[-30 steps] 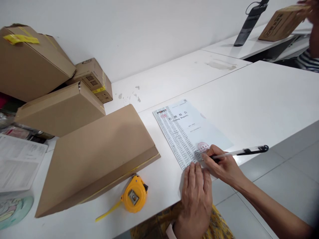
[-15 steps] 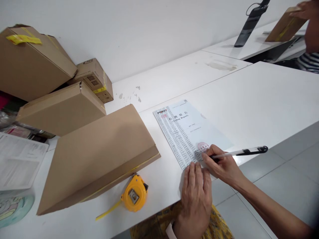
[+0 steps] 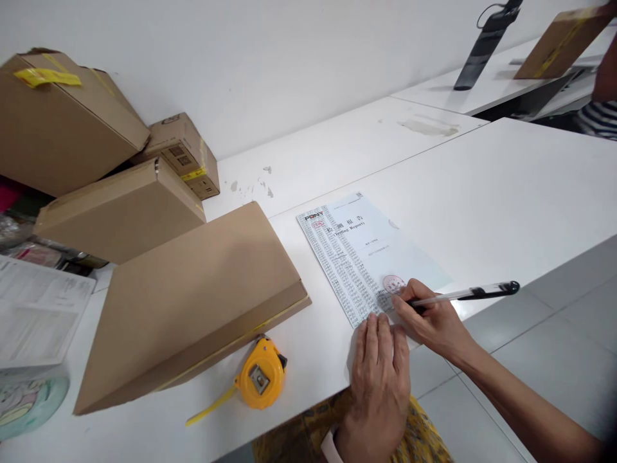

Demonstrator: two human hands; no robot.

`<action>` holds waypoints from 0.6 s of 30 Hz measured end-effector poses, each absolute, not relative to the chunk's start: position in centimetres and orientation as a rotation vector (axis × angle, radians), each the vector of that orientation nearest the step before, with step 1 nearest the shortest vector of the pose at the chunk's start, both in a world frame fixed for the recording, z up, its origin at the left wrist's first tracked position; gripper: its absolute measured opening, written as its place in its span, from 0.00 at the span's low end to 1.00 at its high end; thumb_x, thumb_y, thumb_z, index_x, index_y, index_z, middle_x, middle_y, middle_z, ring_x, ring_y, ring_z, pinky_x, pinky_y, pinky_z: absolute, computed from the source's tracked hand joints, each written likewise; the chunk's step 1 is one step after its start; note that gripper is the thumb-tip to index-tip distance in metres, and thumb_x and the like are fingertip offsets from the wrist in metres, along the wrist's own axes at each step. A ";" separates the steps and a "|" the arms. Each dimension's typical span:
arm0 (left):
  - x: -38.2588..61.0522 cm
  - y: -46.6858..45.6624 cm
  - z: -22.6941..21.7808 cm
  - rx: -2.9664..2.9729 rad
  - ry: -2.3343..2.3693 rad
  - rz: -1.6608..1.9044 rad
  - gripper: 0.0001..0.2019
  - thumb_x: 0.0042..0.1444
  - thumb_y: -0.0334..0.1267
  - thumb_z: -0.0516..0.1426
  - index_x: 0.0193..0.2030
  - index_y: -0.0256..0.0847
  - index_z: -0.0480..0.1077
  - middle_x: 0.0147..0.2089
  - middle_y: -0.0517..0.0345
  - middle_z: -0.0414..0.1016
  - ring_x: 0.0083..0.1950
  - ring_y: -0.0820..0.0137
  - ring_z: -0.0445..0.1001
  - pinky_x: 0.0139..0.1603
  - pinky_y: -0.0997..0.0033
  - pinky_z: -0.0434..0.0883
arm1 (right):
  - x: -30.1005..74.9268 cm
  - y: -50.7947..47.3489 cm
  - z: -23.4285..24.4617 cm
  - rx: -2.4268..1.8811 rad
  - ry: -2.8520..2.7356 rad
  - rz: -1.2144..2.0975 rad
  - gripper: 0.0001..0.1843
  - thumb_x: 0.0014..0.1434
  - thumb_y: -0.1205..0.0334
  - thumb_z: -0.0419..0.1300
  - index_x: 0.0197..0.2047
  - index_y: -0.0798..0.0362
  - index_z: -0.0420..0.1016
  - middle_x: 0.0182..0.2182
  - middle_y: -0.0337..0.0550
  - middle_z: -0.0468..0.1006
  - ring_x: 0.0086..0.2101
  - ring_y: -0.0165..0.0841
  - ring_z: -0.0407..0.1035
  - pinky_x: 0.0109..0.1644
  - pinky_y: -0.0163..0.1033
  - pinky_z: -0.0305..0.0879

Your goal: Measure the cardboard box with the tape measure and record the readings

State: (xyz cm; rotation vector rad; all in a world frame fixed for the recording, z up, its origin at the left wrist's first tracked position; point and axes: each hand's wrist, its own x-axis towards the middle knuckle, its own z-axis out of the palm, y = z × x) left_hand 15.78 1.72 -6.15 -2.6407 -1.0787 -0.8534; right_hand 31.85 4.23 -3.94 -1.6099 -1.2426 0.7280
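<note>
A light blue printed report (image 3: 371,244), headed "Testing Report" and marked with a red round stamp, lies on the white table. My right hand (image 3: 431,318) is closed round a pen (image 3: 475,293) with a clear barrel and black end; its tip, near the report's lower edge, is hidden by my fingers. Flat on the near edge of the report rests my left hand (image 3: 380,379), fingers stretched out and holding nothing. To the left of my left hand sits a yellow tape measure (image 3: 263,376) with a short length of tape drawn out.
A flat cardboard box (image 3: 197,283) lies left of the report. More cartons (image 3: 72,122) are stacked behind it against the wall. Papers (image 3: 38,308) lie at far left. A dark bottle (image 3: 482,51) stands at the back right, near another box (image 3: 559,48) and a person's striped sleeve (image 3: 598,119).
At the back right, the other person's hand has left the top of the cardboard box. My own hands, the pen and the report show almost no movement.
</note>
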 end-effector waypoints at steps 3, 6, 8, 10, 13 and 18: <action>15.8 1.8 -6.1 -2.641 -1.076 -0.859 0.17 0.64 0.25 0.54 0.57 0.31 0.75 0.60 0.44 0.78 0.64 0.56 0.74 0.61 0.56 0.77 | 31.9 4.1 -4.0 -1.603 -1.237 0.743 0.17 0.64 0.55 0.58 0.25 0.47 0.60 0.22 0.34 0.61 0.23 0.29 0.52 0.24 0.37 0.51; 15.8 1.8 -5.9 -2.631 -1.081 -0.876 0.16 0.64 0.25 0.54 0.57 0.32 0.75 0.59 0.44 0.79 0.63 0.56 0.75 0.61 0.56 0.77 | 32.0 4.0 -4.1 -1.601 -1.212 0.747 0.17 0.65 0.54 0.59 0.26 0.47 0.60 0.22 0.34 0.60 0.23 0.29 0.51 0.24 0.37 0.50; 15.8 1.8 -5.9 -2.643 -1.080 -0.851 0.17 0.64 0.25 0.54 0.57 0.31 0.75 0.60 0.44 0.78 0.64 0.56 0.74 0.62 0.56 0.77 | 32.0 3.9 -4.2 -1.606 -1.207 0.742 0.17 0.65 0.54 0.59 0.26 0.48 0.61 0.22 0.34 0.61 0.23 0.29 0.51 0.24 0.37 0.50; 15.7 1.7 -5.9 -2.664 -1.081 -0.810 0.18 0.64 0.26 0.55 0.59 0.31 0.74 0.61 0.43 0.77 0.65 0.55 0.73 0.63 0.56 0.76 | 32.0 3.9 -4.3 -1.617 -1.211 0.734 0.17 0.65 0.54 0.59 0.26 0.48 0.61 0.22 0.34 0.61 0.23 0.29 0.52 0.24 0.37 0.50; 15.6 1.6 -5.9 -2.670 -1.086 -0.800 0.18 0.64 0.26 0.55 0.60 0.31 0.73 0.62 0.43 0.76 0.66 0.55 0.72 0.64 0.56 0.76 | 32.0 3.9 -4.4 -1.628 -1.213 0.739 0.18 0.65 0.54 0.58 0.26 0.48 0.61 0.22 0.35 0.62 0.23 0.29 0.51 0.24 0.37 0.50; 15.7 1.6 -6.1 -2.654 -1.083 -0.848 0.17 0.63 0.26 0.57 0.58 0.31 0.74 0.61 0.43 0.77 0.65 0.55 0.73 0.63 0.56 0.76 | 31.9 3.9 -4.3 -1.637 -1.203 0.721 0.17 0.65 0.53 0.59 0.26 0.47 0.60 0.22 0.35 0.62 0.23 0.29 0.52 0.24 0.37 0.51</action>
